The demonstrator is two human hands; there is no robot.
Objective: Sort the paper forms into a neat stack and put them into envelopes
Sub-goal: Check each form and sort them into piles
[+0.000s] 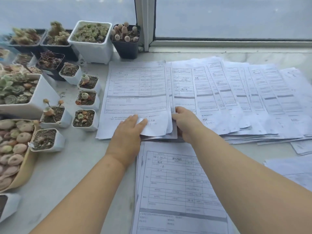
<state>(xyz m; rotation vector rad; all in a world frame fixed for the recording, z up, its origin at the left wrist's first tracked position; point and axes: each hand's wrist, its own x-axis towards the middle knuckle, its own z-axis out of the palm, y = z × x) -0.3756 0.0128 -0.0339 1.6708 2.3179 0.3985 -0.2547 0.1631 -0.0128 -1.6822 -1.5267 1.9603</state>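
Observation:
Printed paper forms cover the pale windowsill counter [70, 166]. A left pile of forms [136, 92] lies next to the plant pots. My left hand [129, 130] rests on its bottom edge, and its fingers lift the curled lower corner of the top sheets. My right hand [184, 122] grips the pile's right edge near the bottom, fingers tucked under the sheets. To the right, several forms lie fanned out in an overlapping row [236, 98]. A second stack of forms [177, 188] lies nearer to me, partly under my right forearm. No envelope is in view.
Several small pots of succulents [86, 100] crowd the counter's left side, close to the left pile. A white square pot [92, 41] and a dark pot [126, 41] stand by the window frame [145, 22]. More loose sheets [293, 171] lie at the right edge.

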